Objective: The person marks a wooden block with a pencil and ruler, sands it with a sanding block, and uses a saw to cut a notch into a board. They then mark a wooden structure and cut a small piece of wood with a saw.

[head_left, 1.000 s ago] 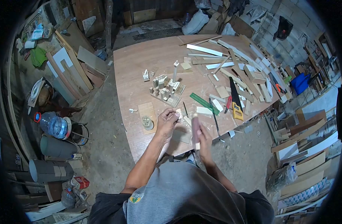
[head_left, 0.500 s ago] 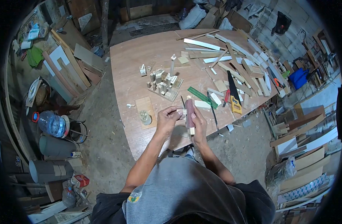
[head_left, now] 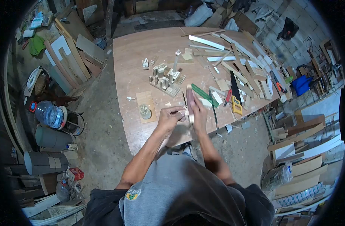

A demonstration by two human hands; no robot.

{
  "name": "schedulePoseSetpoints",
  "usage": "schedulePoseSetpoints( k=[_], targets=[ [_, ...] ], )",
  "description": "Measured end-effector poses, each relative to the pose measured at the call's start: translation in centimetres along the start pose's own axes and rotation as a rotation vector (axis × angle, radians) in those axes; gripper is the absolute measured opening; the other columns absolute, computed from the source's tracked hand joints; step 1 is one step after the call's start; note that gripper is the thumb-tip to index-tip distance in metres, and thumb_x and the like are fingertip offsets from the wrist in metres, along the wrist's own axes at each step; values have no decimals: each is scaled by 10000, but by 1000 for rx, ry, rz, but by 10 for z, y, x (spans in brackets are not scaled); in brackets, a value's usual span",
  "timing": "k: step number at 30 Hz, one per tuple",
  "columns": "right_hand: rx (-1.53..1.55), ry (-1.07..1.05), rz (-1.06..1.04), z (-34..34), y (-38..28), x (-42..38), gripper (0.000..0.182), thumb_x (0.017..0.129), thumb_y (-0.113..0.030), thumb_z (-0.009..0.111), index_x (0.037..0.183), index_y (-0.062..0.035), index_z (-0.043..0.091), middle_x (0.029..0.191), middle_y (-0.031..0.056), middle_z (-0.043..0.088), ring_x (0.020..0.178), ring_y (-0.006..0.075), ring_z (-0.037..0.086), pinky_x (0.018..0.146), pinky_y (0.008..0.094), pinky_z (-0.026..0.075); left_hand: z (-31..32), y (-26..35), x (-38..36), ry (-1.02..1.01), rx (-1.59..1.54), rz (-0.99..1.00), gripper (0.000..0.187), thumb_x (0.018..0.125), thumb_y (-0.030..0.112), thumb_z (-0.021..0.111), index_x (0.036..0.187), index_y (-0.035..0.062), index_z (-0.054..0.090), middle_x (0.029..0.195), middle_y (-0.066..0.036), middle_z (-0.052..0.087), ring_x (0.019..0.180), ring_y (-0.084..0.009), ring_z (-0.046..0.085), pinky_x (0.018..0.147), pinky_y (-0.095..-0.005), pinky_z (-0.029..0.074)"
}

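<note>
Over the near edge of the wooden table [head_left: 133, 130], my right hand [head_left: 198, 113] is wrapped round a sanding block [head_left: 190, 101] with a dark reddish face. Pinched in my left hand [head_left: 170, 119] is a small pale wooden piece [head_left: 183, 113], close against the block's left side; its shape is mostly hidden by the fingers. Beyond my hands stands a model of small wooden blocks [head_left: 166, 81] with one tall tower. A glass jar [head_left: 145, 111] rests on a thin board [head_left: 144, 98] left of my left hand.
A handsaw [head_left: 236, 94] with a yellow handle, a green ruler [head_left: 205, 95] and red-handled tool [head_left: 228, 98] lie to the right. Wood strips [head_left: 251, 71] are piled at the table's right side. A large water bottle [head_left: 50, 114] stands at the left.
The sanding block has moved up and away from me along the small piece, with my right hand on it. My left hand keeps its pinch. The whole view has shifted slightly.
</note>
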State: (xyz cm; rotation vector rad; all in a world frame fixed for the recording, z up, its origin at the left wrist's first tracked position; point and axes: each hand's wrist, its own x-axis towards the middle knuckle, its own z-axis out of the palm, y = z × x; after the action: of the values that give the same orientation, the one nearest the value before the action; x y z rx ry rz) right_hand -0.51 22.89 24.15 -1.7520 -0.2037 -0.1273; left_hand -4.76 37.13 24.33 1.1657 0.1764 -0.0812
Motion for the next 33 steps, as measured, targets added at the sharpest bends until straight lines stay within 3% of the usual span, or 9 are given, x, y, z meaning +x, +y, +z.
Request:
schedulePoseSetpoints(
  k=[4,7,8,15,19,23,27,31,33],
  targets=[
    [150,88,-51,-11,-24,7,492,944,-204,550,1383,16,550,1290,177,596,1222,257,540,1050,327,385,6,-1,0,82,-40,-47,162,894,-7,658,1037,-72,697,836,-77,687,694,-120,626,651,-240,516],
    [-20,-13,-3,-22,-25,-34,504,940,-221,559,1383,19,549,1304,179,592,1217,257,543,1049,328,385,-3,3,3,88,-84,10,158,895,-4,659,1032,-74,697,824,-74,685,689,-120,623,646,-240,513],
    [-38,-80,-51,-21,4,-38,516,939,-240,562,1386,16,547,1301,176,592,1221,259,540,1051,328,381,-1,6,4,88,-84,19,158,895,-4,659,1032,-74,697,824,-74,685,689,-120,623,646,-240,513],
    [66,-40,-10,-12,-27,13,494,943,-223,560,1375,18,555,1275,194,623,1223,251,542,1051,325,382,-1,-1,4,33,66,12,159,891,-5,662,1030,-73,699,799,-71,682,682,-116,614,638,-247,497],
    [-9,-54,3,-6,-11,-30,479,952,-213,543,1372,18,558,1291,197,620,1214,269,561,1049,334,389,1,1,4,114,106,72,144,895,-1,656,1017,-60,705,794,-58,676,674,-110,604,629,-240,489],
    [-10,-78,4,3,-14,29,494,952,-235,560,1384,4,554,1350,207,590,1267,281,533,1090,346,361,-2,-6,7,50,117,111,131,900,-13,642,1005,-57,707,803,-58,675,681,-102,604,624,-241,485],
    [409,35,128,2,5,17,542,969,-243,550,1423,48,491,1457,207,501,1279,266,517,1080,339,370,-3,5,7,163,100,236,202,886,1,687,1082,-41,712,886,-66,705,773,-109,633,713,-241,520],
    [535,-22,315,2,-10,-20,546,974,-216,529,1441,60,460,1446,186,505,1282,220,503,1063,309,383,-7,-2,11,175,133,250,250,874,13,718,1121,-27,711,953,-63,715,846,-111,641,772,-250,529],
    [544,-12,257,5,1,-23,544,973,-212,531,1438,62,463,1417,167,528,1248,202,512,1038,305,402,0,2,7,205,30,205,211,870,17,727,1076,-29,729,992,-68,715,883,-112,639,800,-258,526]
  ],
)
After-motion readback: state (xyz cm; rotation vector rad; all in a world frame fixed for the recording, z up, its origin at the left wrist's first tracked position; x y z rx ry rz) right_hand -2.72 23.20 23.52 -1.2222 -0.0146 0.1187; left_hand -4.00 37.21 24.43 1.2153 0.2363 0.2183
